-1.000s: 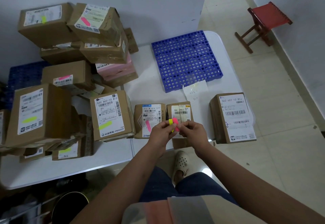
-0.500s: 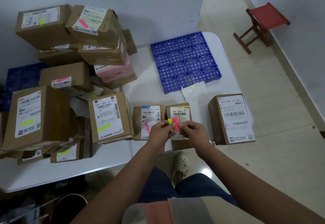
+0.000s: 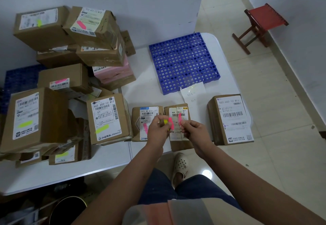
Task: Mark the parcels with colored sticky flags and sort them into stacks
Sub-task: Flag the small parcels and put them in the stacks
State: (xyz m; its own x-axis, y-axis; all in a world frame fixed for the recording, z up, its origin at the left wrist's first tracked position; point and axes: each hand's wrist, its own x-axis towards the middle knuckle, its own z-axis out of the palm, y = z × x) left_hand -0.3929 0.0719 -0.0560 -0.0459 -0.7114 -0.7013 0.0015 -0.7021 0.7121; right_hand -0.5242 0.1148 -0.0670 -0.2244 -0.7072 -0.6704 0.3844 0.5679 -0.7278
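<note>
Flagging step in hand. Left hand (image 3: 157, 129) pinches the flag pad (image 3: 169, 124) — pink and yellow strips — lower centre of frame. Right hand (image 3: 194, 130) pinches one pink flag (image 3: 179, 118) between thumb and fingertips, apart from the pad, just over the small parcel (image 3: 178, 119) beneath. Next move, I'd say: press it onto that parcel's label, which looks unflagged. Parcel at right (image 3: 231, 119) reads "502-602-12 812", no flag. Neighbouring left parcel (image 3: 147, 117) already carries pink.
</note>
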